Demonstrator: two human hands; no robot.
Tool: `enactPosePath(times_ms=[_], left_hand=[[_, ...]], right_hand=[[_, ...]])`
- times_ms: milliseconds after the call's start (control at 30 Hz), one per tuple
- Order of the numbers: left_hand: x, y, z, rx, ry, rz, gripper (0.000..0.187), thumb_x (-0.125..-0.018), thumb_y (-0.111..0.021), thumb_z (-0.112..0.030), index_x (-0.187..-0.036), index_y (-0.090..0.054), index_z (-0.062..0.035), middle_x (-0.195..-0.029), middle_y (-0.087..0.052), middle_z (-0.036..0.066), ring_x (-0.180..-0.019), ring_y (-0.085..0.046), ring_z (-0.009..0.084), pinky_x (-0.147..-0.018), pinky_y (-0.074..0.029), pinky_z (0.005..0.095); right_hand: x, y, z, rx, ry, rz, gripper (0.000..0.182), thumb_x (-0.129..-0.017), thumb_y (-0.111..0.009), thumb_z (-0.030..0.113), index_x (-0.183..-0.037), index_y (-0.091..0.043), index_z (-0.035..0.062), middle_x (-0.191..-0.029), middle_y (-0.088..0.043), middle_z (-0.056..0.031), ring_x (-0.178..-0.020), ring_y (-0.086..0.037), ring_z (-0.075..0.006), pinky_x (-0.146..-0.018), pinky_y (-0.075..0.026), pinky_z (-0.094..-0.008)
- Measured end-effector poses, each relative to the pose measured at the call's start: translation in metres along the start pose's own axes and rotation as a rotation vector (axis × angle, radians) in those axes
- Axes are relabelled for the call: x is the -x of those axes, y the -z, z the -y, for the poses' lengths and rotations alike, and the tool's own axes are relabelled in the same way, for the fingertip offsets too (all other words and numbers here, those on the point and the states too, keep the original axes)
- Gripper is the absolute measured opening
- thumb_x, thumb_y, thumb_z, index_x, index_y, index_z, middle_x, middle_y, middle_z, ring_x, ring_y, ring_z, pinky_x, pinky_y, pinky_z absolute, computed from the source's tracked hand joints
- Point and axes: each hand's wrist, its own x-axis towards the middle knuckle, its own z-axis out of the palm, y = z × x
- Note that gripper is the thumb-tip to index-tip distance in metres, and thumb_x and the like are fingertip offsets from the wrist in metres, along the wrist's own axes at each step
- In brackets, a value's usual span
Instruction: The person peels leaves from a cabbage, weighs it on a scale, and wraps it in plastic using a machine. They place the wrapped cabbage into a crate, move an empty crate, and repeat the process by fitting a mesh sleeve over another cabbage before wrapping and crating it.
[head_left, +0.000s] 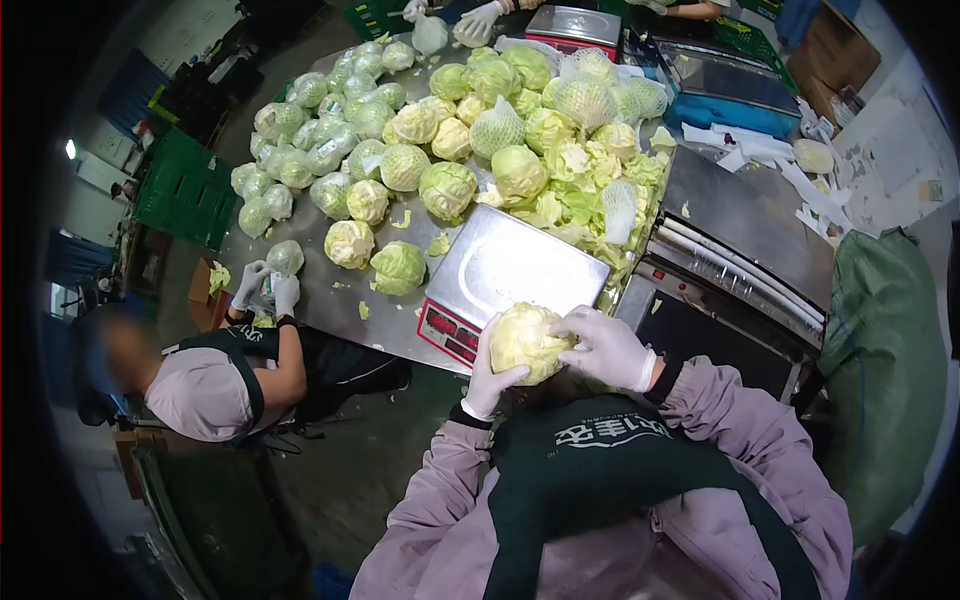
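1. Holding a cabbage point(527, 342) in both gloved hands, close to the body, just off the near edge of the table point(330, 290) and below the scale point(505, 280).
2. Left hand point(487, 380) cups the head from beneath and the left side, fingers curled up around it; right hand point(605, 348) lies over the top right, fingers spread on the outer leaves. Both are grasping the cabbage, neither released.
3. Handling, as a judgement: head looks dense and fairly heavy, firm at the core, with loose outer leaves that could tear or slip off under the gloves. Best taken as now, one palm under for weight, the other across the crown; not by a single leaf.
4. Scale's steel pan is bare, red digits on its front face too small to read.
5. Beyond it, a heap of cabbages point(450, 150), some in mesh net, some wrapped in film, with leaf trimmings point(590, 205) piled toward the right.
6. At left, a co-worker's gloved hands point(268, 290) grip a wrapped cabbage at the table edge. More gloved hands point(478, 20) work at the far end.
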Motion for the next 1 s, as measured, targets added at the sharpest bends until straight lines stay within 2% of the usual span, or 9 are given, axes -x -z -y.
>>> enactPosePath(times_ms=[100, 233, 300, 400, 533, 600, 733, 833, 1000], left_hand=[[0.006, -0.01, -0.001, 0.093, 0.029, 0.017, 0.093, -0.068, -0.078, -0.013, -0.144, -0.026, -0.0013, -0.138, -0.041, 0.015, -0.128, -0.041, 0.0252, -0.108, -0.034, 0.0384], [0.011, -0.019, -0.002, 0.218, 0.144, 0.1, 0.084, -0.073, -0.074, -0.018, -0.142, -0.029, -0.0013, -0.137, -0.042, 0.014, -0.127, -0.042, 0.0246, -0.107, -0.034, 0.0377], [0.013, -0.018, 0.0, 0.249, 0.244, 0.178, 0.077, -0.079, -0.068, -0.025, -0.141, -0.031, -0.001, -0.137, -0.043, 0.013, -0.128, -0.041, 0.024, -0.108, -0.032, 0.0371], [0.01, -0.019, -0.003, 0.247, 0.332, 0.255, 0.073, -0.082, -0.066, -0.026, -0.141, -0.031, -0.0004, -0.137, -0.042, 0.014, -0.129, -0.039, 0.0239, -0.109, -0.031, 0.0372], [0.001, -0.021, -0.006, 0.219, 0.377, 0.347, 0.069, -0.086, -0.063, -0.027, -0.141, -0.03, 0.0001, -0.137, -0.042, 0.014, -0.129, -0.039, 0.0239, -0.109, -0.03, 0.0371], [0.0, -0.03, -0.013, 0.126, 0.434, 0.328, 0.077, -0.083, -0.063, -0.037, -0.141, -0.03, -0.0009, -0.138, -0.042, 0.014, -0.128, -0.042, 0.0246, -0.109, -0.032, 0.0366], [-0.001, -0.032, -0.009, 0.033, 0.413, 0.398, 0.072, -0.085, -0.061, -0.035, -0.141, -0.03, -0.0006, -0.138, -0.042, 0.014, -0.129, -0.041, 0.024, -0.109, -0.032, 0.0363], [-0.001, -0.033, -0.013, 0.0, 0.404, 0.396, 0.07, -0.087, -0.061, -0.032, -0.14, -0.03, 0.0, -0.137, -0.043, 0.013, -0.128, -0.041, 0.0235, -0.109, -0.032, 0.0361], [0.0, -0.034, -0.012, -0.076, 0.396, 0.409, 0.069, -0.087, -0.061, -0.033, -0.14, -0.03, 0.0002, -0.136, -0.043, 0.013, -0.127, -0.042, 0.0225, -0.108, -0.033, 0.0358]], right_hand=[[0.014, 0.01, 0.019, 0.011, -0.035, -0.003, 0.032, -0.078, -0.069, 0.021, -0.108, -0.061, 0.0127, -0.098, -0.057, -0.0101, -0.078, -0.064, -0.0259, -0.072, -0.05, -0.036], [0.027, 0.017, 0.032, 0.054, -0.105, 0.025, 0.036, -0.077, -0.071, 0.026, -0.109, -0.061, 0.0131, -0.1, -0.057, -0.0097, -0.08, -0.064, -0.0271, -0.073, -0.05, -0.0368], [0.031, 0.02, 0.021, 0.098, 0.007, 0.017, 0.039, -0.075, -0.076, 0.027, -0.106, -0.064, 0.0085, -0.098, -0.061, -0.0107, -0.08, -0.064, -0.0269, -0.072, -0.051, -0.0327], [0.029, 0.033, 0.015, 0.091, 0.077, 0.078, 0.037, -0.074, -0.076, 0.03, -0.102, -0.066, 0.0077, -0.091, -0.064, -0.0106, -0.081, -0.064, -0.0276, -0.071, -0.051, -0.0337], [0.033, 0.043, 0.02, 0.164, 0.104, 0.068, 0.026, -0.078, -0.071, 0.029, -0.093, -0.069, 0.0077, -0.084, -0.064, -0.0096, -0.072, -0.065, -0.0259, -0.065, -0.051, -0.0327], [0.038, 0.039, 0.017, 0.253, 0.104, 0.038, 0.023, -0.079, -0.069, 0.028, -0.091, -0.069, 0.0079, -0.083, -0.064, -0.0092, -0.07, -0.065, -0.0257, -0.063, -0.052, -0.0329], [0.047, 0.031, 0.011, 0.398, 0.097, -0.013, 0.019, -0.081, -0.064, 0.026, -0.088, -0.069, 0.0091, -0.08, -0.063, -0.0078, -0.068, -0.065, -0.0259, -0.061, -0.052, -0.0344], [0.052, 0.036, 0.025, 0.252, 0.054, -0.056, 0.019, -0.081, -0.064, 0.026, -0.089, -0.069, 0.0101, -0.08, -0.063, -0.0073, -0.067, -0.064, -0.0262, -0.06, -0.051, -0.0351], [0.055, 0.038, 0.021, 0.294, 0.073, -0.016, 0.022, -0.081, -0.065, 0.029, -0.091, -0.068, 0.0096, -0.08, -0.062, -0.0076, -0.067, -0.064, -0.0263, -0.06, -0.052, -0.0345]])
